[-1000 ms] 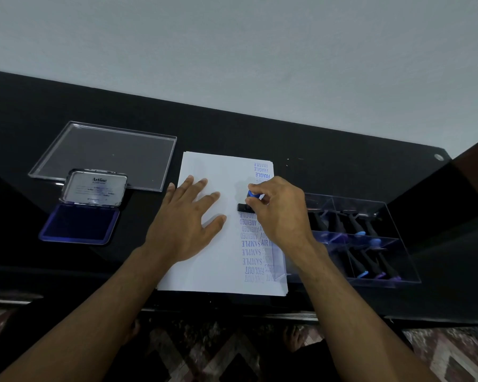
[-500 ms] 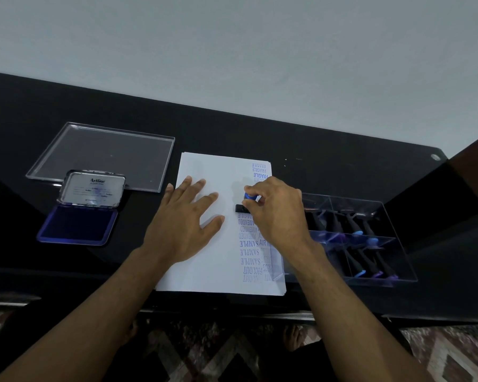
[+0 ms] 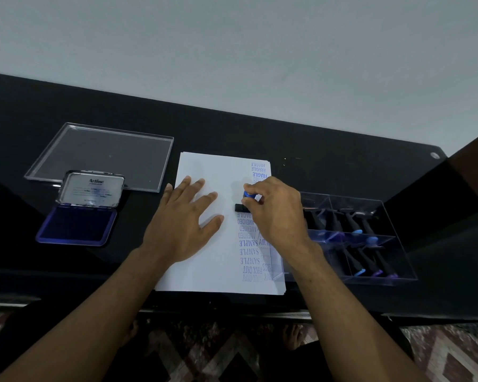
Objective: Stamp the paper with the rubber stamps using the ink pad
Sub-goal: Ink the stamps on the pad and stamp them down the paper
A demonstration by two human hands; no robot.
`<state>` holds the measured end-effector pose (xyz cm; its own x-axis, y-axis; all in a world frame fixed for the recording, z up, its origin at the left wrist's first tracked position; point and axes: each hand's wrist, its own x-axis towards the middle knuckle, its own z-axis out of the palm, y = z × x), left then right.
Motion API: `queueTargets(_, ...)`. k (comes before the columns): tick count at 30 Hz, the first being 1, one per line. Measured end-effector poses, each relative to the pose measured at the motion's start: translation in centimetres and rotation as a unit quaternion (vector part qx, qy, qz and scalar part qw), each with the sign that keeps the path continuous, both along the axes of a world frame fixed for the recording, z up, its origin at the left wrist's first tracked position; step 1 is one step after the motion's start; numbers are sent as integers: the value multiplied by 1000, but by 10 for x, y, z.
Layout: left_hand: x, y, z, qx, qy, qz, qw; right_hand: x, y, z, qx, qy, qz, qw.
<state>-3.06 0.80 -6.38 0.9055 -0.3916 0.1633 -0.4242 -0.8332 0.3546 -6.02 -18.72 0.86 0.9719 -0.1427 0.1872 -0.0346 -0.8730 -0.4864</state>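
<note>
Pressing a stamp down was the step in hand, far as I could judge: the right hand (image 3: 273, 213) had its fingers curled round the blue knob of a rubber stamp (image 3: 246, 201), whose black base sat on the paper (image 3: 204, 271) just above a column of blue prints (AMENDED, SAMPLE, FAX OUT), with FRAGILE marks further up near the top edge. The left hand (image 3: 182, 224) lay flat with fingers spread on the blank left half of the sheet, holding nothing, just pinning it. That sheet looked thin and floppy, so on a slick black bench (image 3: 315, 139) it would probably skate around without that palm on it. The stamp seemed small, light and rigid, so I'd say the knob is the right place to hold it, pushing straight down so the print doesn't smear. Over to the left sat the ink pad (image 3: 76, 226), lid open and standing up, well apart from the paper, with a clear lid (image 3: 102, 155) lying behind it. The other stamps waited in a clear tray (image 3: 398, 257) just to the right of the sheet, handles leaning.
</note>
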Motion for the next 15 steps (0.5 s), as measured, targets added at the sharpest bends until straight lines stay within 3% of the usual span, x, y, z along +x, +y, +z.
queueTargets(15,1,1,-1,1,1,-2,1000,-2,0,1,23,-7,0,1000)
